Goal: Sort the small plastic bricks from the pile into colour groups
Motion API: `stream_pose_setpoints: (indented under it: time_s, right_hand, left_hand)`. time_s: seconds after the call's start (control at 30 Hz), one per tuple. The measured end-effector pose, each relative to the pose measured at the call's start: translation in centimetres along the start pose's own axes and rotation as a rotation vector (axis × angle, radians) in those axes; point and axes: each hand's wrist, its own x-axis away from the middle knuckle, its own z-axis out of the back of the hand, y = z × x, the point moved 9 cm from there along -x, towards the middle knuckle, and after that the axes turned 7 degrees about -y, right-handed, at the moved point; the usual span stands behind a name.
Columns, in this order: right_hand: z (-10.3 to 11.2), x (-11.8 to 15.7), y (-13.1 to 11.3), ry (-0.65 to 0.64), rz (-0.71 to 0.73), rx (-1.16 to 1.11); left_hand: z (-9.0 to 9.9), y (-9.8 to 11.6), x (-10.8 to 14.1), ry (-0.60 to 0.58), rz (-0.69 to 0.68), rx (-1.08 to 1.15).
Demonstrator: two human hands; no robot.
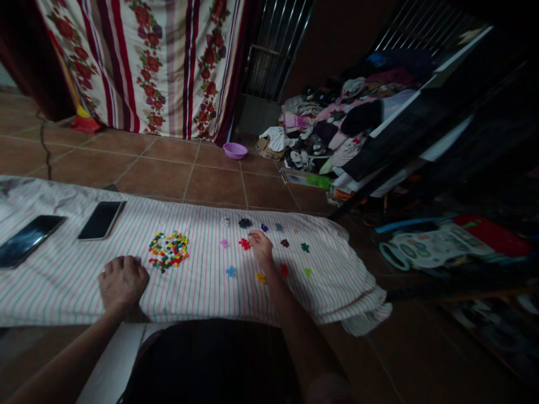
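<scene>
My left hand (123, 282) rests palm down on the striped cloth (202, 292), with nothing visible in it. Just beyond it lies a pile of small mixed pieces (168, 251) in yellow, red, green, white and orange. My right hand (261, 247) is over the sorted groups, its thumb and fingers pinched together. Whatever is between those fingertips is too small to make out. Closest to them are a cluster of red pieces (245, 244) and a black cluster (245, 223). Around these sit pink (224, 243), blue (230, 271), yellow (260, 278), brown (285, 243) and dark green (305, 247) clusters.
Two phones (101, 220) (29, 240) lie at the cloth's left side. Beyond the table, a purple basin (235, 150) stands on the tiled floor near a flowered curtain (147, 67). Heaped clothes (337, 118) fill the back right, and a colourful plastic toy (438, 247) is at the right.
</scene>
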Motion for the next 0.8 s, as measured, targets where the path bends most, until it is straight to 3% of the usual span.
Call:
stream_pose_setpoints:
  time_s: [0.37,0.8]
  right_hand:
    - [-1.4,-2.8,-1.8,-0.007,0.015,0.685]
    - [-1.6,-3.3,-0.7,0.047,-0.061,0.739]
  left_hand:
    - [-0.4,-0.2,-0.2,-0.015,-0.008,0.029]
    - [-0.6,-0.3,-0.5,-0.031,-0.005,0.043]
